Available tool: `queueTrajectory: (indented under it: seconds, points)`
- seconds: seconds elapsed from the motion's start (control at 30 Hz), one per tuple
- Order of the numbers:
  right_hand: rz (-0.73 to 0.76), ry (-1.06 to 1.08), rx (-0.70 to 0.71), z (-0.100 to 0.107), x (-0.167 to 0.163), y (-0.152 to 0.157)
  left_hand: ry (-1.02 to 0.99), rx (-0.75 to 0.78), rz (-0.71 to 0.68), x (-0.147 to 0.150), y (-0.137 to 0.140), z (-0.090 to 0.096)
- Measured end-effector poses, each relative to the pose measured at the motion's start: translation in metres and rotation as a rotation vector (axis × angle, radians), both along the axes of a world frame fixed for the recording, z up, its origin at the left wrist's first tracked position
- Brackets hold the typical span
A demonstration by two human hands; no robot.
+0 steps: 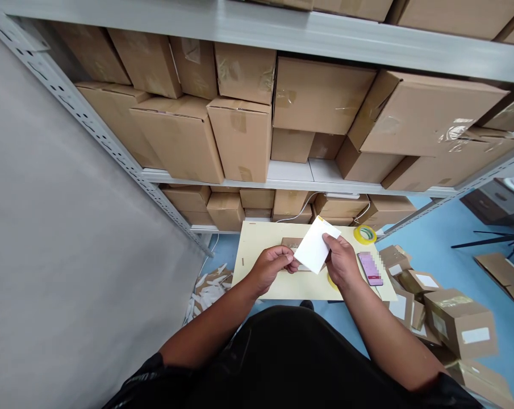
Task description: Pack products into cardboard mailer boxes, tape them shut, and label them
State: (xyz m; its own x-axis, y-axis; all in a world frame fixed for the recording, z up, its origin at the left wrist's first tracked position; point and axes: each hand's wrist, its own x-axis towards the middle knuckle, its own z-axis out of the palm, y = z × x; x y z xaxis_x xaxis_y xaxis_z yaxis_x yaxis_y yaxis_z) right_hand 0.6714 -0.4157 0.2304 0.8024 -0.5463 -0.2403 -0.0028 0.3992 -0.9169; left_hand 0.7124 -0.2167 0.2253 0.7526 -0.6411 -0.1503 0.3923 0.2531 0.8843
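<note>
A blank-looking white label (315, 248) with a small yellow mark at its top edge is held tilted above the pale yellow table (254, 241). My right hand (344, 261) grips its right side, thumb on top. At the lower left corner, my left hand (274, 264) is closed, with finger and thumb pinched at the label's edge. Behind the label lies a small cardboard box (288, 242), mostly hidden by it and my hands. Part of a yellow tape roll (332, 282) shows beside my right wrist.
Another tape roll (364, 234) and a phone (370, 269) lie on the table's right side. Shelves (257, 186) packed with cardboard boxes stand ahead. Labelled parcels (461, 324) are piled on the floor at right; paper scraps (209, 292) lie at left, near the grey wall (69, 238).
</note>
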Motion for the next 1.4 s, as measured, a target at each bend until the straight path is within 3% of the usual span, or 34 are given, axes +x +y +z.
queueTrajectory:
  seconds: [0.2, 0.47, 0.87, 1.0, 1.13, 1.23, 1.33, 1.4]
  points:
    - [0.032, 0.015, -0.015, -0.005, 0.000, -0.001, -0.017, 0.000, -0.016, -0.001, -0.002, 0.000]
    - [0.062, 0.081, 0.101, -0.011, -0.002, -0.002, -0.040, -0.013, -0.007, 0.000, -0.009, 0.004]
    - [0.012, 0.073, 0.062, 0.001, 0.000, -0.017, -0.038, 0.045, 0.013, 0.003, -0.026, 0.001]
    - [0.059, 0.112, 0.091, -0.008, 0.000, -0.021, -0.044, 0.038, 0.007, 0.003, -0.031, 0.000]
    - [0.219, 0.209, 0.081, -0.028, 0.001, -0.016, -0.045, 0.015, 0.024, 0.003, -0.036, -0.001]
    - [0.240, 0.312, -0.145, -0.038, -0.003, -0.010, -0.049, 0.021, 0.063, 0.003, -0.038, -0.001]
    - [0.037, 0.221, -0.620, -0.031, -0.013, -0.009, -0.051, 0.050, 0.107, 0.005, -0.039, -0.002]
    - [0.079, 0.056, -0.852, -0.018, -0.021, -0.008, -0.071, 0.071, 0.126, 0.006, -0.039, -0.005]
